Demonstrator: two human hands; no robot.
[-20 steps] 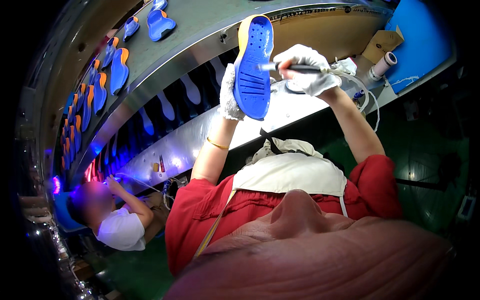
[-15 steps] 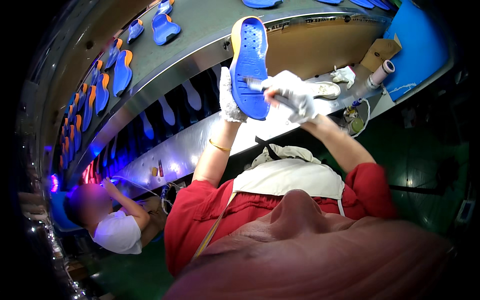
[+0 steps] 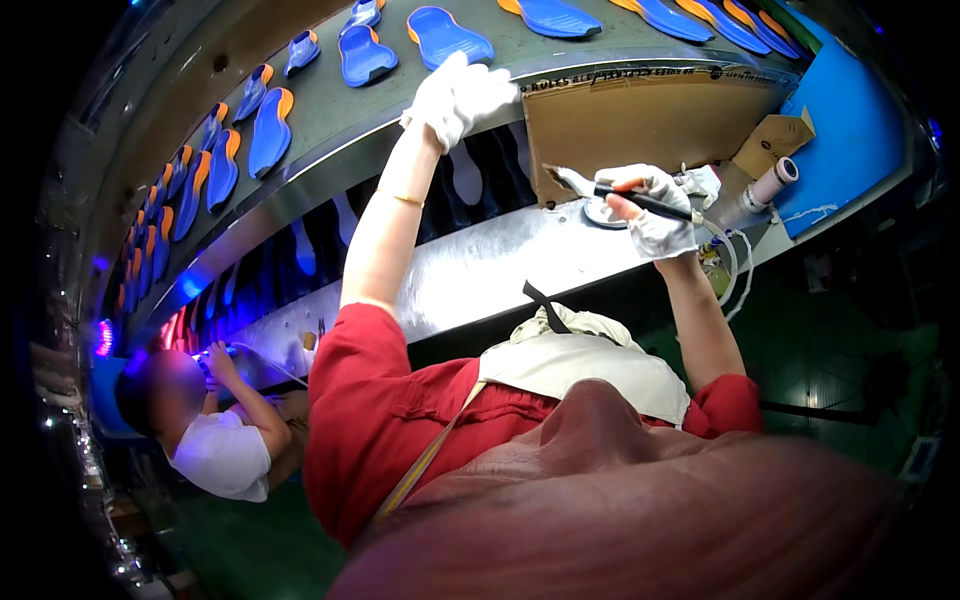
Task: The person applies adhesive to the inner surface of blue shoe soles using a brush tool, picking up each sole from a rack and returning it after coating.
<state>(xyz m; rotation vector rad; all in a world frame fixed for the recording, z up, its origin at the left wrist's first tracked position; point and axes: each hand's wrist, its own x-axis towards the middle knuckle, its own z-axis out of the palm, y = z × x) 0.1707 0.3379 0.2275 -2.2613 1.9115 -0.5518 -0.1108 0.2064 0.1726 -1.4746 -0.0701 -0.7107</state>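
Note:
My left hand, in a white glove, is at the near edge of the conveyor belt, against the near end of a blue shoe sole with an orange edge. Its fingers look bunched, but whether they still grip the sole is hidden. My gloved right hand is closed round a brush with a black handle. The brush's pale bristles point left, above a pale shallow dish that the hand partly covers.
More blue and orange soles lie along the curving belt. Cardboard stands below its edge. On the metal shelf stands a pink roll. A co-worker sits at the lower left; a blue panel rises at right.
My left hand has carried the sole up and away to the belt, where it now lies. My right hand has moved right and down with the brush, away from the sole.

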